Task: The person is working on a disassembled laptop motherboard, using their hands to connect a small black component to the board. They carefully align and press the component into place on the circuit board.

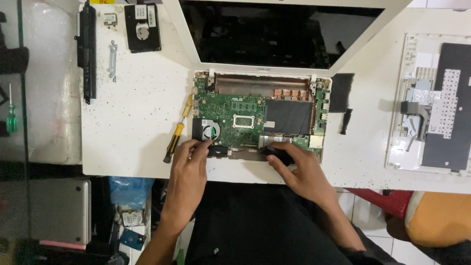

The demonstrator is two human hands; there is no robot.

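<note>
Head view: an opened white plastic laptop base (321,147) lies on the speckled white table (137,122), its green circuit board (230,115) bare, and every place below is given from that board. The left hand (189,164) rests at the board's near left corner, just below the round black cooling fan (210,130), fingertips pinched together on a small black speaker block (218,151) seated there. The right hand (301,169) sits at the near right corner, fingers curled around a second dark block (279,156); whether they clamp it or only press on it I cannot tell.

Both blocks look like small, dark, oblong plastic pieces set along the front edge of the base, mostly hidden by the fingers. A flat black sheet (289,117) covers the board's right part, and copper-coloured parts run along its far edge.

The risk, as I judge it: a thin lead may join the two blocks, and lifting one side faster than the other could strain or tear it; a fingertip sliding onto the bare board could also knock small components.

Left of the board lies a yellow-and-black-handled screwdriver (176,137). Far left, a long black battery bar (87,51) and a black hard drive (143,27). Well to the right, an upturned white keyboard cover (431,103).
</note>
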